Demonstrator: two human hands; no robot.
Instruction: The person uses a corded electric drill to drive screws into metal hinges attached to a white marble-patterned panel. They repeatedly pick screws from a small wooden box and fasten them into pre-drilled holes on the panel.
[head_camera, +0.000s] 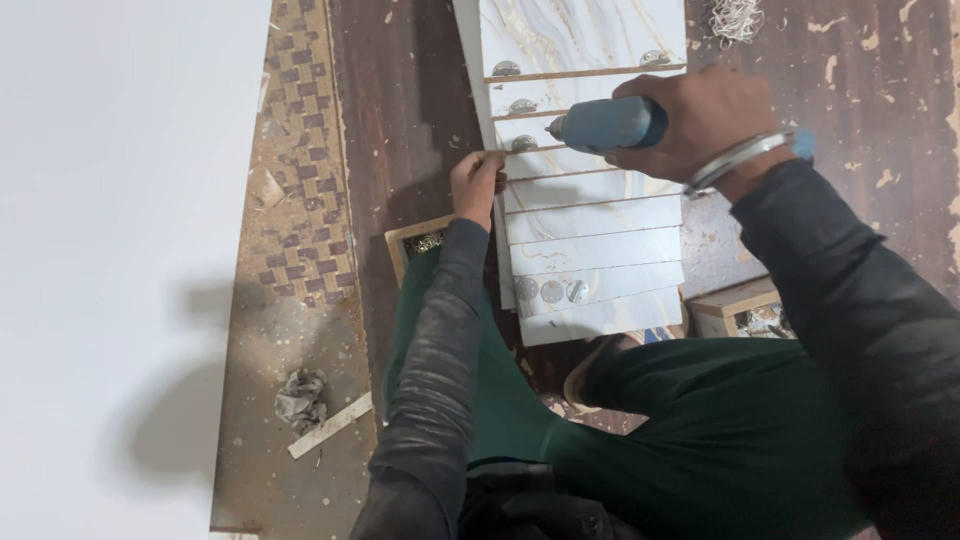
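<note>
Drill bit tip hard to make out, lost against the panel surface. Top of the marble-pattern panels (590, 250) cut off by the frame edge; lower end hidden behind the person's knee in green trousers. Small wooden box (418, 240) at left mostly hidden behind the left forearm; its contents are unclear. Second wooden box (745, 310) at right partly covered by the right sleeve. Left fingers partly curled under, so the exact contact is not clear.

Right hand (700, 125) wrapped tight around the blue drill (610, 123), fingers closed on the body, a metal bangle at the wrist. Drill lies roughly level, nose pointing left, right above a round metal fitting (523, 143) on one panel strip. Left hand (477, 185) bent and pressed on the left edge of the panel stack, fingers together, gripping nothing loose, just beside the drill nose.

Both arms reach forward from dark sleeves, right elbow out wide to the right, left forearm running straight up the middle.

Panels lie stepped like slats on the dark brown floor, with more round fittings (552, 290) on a lower strip. White board (110, 250) fills the left side. Crumpled paper (300, 398) and a wood offcut (330, 425) lie on the dusty floor, well apart from the hands.
</note>
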